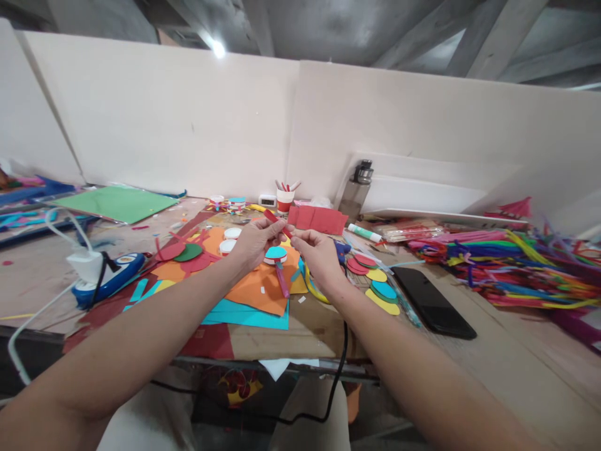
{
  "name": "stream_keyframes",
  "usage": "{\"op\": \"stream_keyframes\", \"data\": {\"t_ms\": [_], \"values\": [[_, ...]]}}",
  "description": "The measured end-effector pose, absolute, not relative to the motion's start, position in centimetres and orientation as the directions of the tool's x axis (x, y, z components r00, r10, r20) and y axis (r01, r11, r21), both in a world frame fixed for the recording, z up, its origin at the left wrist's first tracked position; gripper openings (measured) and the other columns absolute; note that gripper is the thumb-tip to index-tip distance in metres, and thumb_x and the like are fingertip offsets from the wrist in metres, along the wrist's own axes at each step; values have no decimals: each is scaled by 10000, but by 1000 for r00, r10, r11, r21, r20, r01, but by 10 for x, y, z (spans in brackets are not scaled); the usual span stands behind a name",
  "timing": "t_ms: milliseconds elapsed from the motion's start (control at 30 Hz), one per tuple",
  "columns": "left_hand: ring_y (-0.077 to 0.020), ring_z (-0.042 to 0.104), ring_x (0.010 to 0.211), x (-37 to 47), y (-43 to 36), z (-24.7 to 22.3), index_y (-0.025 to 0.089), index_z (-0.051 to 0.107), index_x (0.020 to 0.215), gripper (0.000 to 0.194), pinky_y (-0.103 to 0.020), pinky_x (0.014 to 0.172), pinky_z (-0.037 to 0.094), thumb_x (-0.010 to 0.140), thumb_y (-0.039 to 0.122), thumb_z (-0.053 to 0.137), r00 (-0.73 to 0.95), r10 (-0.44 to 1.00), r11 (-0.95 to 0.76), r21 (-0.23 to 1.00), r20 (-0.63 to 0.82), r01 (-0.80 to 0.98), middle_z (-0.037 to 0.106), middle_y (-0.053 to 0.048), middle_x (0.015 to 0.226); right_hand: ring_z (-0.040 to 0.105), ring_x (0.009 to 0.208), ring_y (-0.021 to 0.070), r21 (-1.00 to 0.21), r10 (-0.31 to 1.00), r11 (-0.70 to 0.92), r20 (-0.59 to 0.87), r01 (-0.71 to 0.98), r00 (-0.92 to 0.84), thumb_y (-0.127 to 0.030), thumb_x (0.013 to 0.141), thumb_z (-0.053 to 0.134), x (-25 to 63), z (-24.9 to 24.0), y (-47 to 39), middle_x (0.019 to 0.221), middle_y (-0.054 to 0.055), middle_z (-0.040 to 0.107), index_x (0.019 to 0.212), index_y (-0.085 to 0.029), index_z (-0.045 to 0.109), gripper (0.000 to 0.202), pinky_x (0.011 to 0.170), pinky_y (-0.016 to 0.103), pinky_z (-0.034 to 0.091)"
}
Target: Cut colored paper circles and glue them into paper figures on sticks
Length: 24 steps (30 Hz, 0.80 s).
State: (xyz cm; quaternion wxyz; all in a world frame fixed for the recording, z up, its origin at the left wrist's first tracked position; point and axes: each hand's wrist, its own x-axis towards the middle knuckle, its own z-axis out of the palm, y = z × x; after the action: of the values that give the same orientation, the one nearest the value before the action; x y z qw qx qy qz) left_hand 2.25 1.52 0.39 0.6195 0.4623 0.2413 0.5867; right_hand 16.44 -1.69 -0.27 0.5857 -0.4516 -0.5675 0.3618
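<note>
Above the middle of the table, both hands are closed on a narrow red strip [271,216], which looks like paper or foam. My left hand [260,241] pinches it near its middle, and one end sticks up past the fingers. My right hand [315,249] pinches the lower end close by. Just under the hands is a small round piece with a blue top [275,253] and white side. A pink-purple stick-shaped item [282,282] lies beside it on orange sheets [256,293]. Behind the right hand lie red sheets [319,220].
Blue sheets [253,315] lie near the front edge. Coloured discs [384,290], a phone [434,302] and a glue stick [365,233] are on the right, with pipe cleaners [507,260] beyond. A blue power strip [110,280] with cables stands left. A black cable [345,357] hangs over the edge.
</note>
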Motion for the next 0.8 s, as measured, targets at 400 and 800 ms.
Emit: {"op": "stream_keyframes", "data": {"t_ms": [400, 800], "values": [[-81, 615, 579, 20, 16, 6, 99, 676, 796, 367, -186, 512, 406, 585, 331, 867, 237, 942, -79, 843, 238, -532, 741, -90, 846, 469, 577, 99, -973, 967, 228, 224, -20, 124, -312, 633, 690, 161, 6, -24, 646, -26, 615, 665, -182, 618, 152, 603, 263, 375], [-55, 562, 512, 19, 13, 13, 99, 656, 775, 277, -181, 456, 332, 693, 322, 801, 181, 956, -109, 854, 230, -508, 739, -93, 829, 530, 643, 127, -965, 962, 259, 261, 32, 85, -319, 658, 673, 161, 5, -27, 673, -4, 641, 646, -182, 632, 143, 640, 276, 393]]}}
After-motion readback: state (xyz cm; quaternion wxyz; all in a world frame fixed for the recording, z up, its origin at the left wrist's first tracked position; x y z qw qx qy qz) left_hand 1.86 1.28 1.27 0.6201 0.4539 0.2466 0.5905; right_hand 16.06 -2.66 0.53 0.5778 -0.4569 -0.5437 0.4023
